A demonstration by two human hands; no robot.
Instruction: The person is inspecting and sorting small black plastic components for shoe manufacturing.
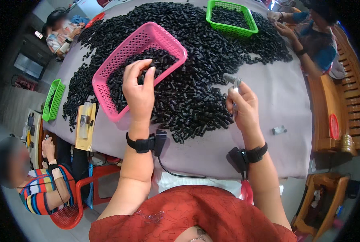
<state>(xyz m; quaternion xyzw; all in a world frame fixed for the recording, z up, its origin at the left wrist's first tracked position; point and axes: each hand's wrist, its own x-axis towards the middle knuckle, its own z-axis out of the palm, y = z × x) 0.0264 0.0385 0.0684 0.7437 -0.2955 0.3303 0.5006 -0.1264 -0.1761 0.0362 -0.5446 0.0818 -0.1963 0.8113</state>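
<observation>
My left hand (139, 90) is over the pink perforated basket (107, 68), pinching a small black cylindrical piece (152, 64) between thumb and fingertips. Inside that basket lie many similar black pieces (117, 86). To the right, my right hand (245, 107) is closed round a slim silver metal tool (235, 84), whose grey ribbed end sticks out above the fingers. Part of the tool is hidden in my grip, so its exact kind cannot be made out. Beside and beyond both hands spreads a large heap of loose black pieces (198, 76) on the pale tablecloth (285, 105).
Near the right table edge lies a small grey ribbed piece (279, 130). Green baskets stand at the far side (248, 33) and left edge (55, 101). A yellowish board (83, 137) overhangs the left corner. Other people sit around the table; a wooden bench (329, 105) is at right.
</observation>
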